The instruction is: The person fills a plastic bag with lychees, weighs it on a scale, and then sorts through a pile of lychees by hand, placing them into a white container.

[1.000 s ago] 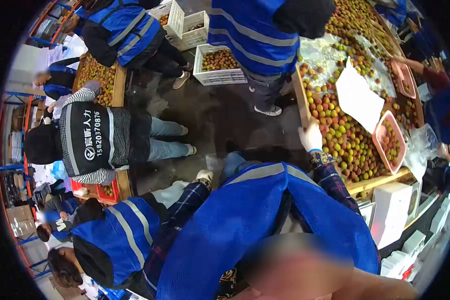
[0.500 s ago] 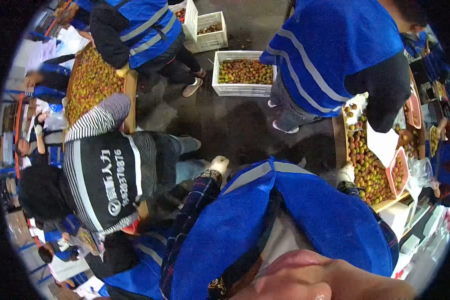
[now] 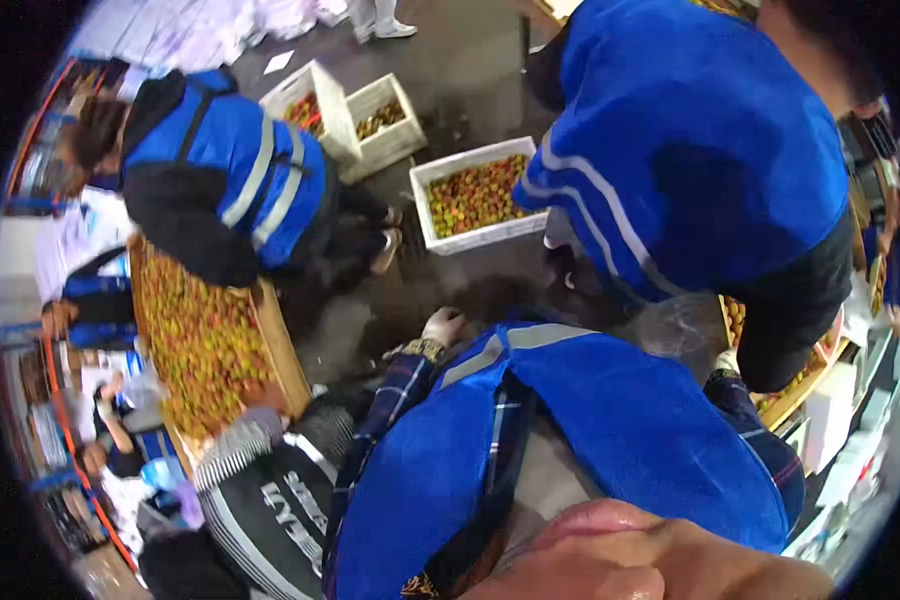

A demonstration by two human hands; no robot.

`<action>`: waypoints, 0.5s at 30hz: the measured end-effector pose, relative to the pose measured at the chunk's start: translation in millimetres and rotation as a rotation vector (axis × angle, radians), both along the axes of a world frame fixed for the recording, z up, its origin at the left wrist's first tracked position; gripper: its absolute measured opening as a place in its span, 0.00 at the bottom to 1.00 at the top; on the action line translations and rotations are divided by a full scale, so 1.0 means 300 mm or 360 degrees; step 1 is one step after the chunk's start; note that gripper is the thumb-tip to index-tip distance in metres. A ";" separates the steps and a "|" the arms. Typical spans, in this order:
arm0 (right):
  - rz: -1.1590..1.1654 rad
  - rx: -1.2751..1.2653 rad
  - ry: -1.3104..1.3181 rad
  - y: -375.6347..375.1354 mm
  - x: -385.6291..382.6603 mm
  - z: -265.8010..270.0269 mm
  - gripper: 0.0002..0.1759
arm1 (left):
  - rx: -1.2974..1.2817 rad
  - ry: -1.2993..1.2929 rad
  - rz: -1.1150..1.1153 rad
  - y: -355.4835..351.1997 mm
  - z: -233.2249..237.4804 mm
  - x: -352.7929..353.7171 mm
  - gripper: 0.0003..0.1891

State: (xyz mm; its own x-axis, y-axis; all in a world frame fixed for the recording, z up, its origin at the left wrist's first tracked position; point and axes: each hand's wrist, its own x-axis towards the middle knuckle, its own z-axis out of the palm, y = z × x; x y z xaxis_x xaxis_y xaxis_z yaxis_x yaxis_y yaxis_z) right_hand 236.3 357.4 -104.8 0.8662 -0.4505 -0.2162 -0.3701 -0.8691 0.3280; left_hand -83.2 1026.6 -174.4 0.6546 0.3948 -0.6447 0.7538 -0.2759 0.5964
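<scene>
My left hand, in a pale glove, hangs over the dark floor beside my blue vest. Its fingers look curled in, and nothing shows in them. At the right, my right hand, also gloved, is by the edge of a wooden bin of small round red-and-green fruit. A co-worker's dark sleeve covers much of that bin. The fingers of my right hand are too small and partly hidden to make out.
A white crate of fruit stands on the floor ahead, with two more white crates behind it. Co-workers in blue vests stand close at right and left. Another fruit-filled wooden bin runs along the left, with a person in a striped sleeve beside it.
My view has turned, shifting the left bin and striped-sleeved person downward. The co-worker at right now looms nearer, covering more of the right bin. My left hand stays low beside my vest.
</scene>
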 end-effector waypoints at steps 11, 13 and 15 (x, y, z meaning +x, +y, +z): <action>-0.0261 -0.0043 0.0491 0.248 -0.332 -0.251 0.35 | -0.0004 -0.0307 -0.0044 0.567 -0.003 0.172 0.22; -0.0099 0.0097 0.0724 0.391 -0.450 -0.363 0.35 | 0.0161 -0.0244 -0.0276 0.638 -0.013 0.239 0.20; -0.0012 0.0248 0.0795 0.661 -0.487 -0.385 0.34 | 0.0059 -0.0392 -0.0516 0.738 0.011 0.303 0.20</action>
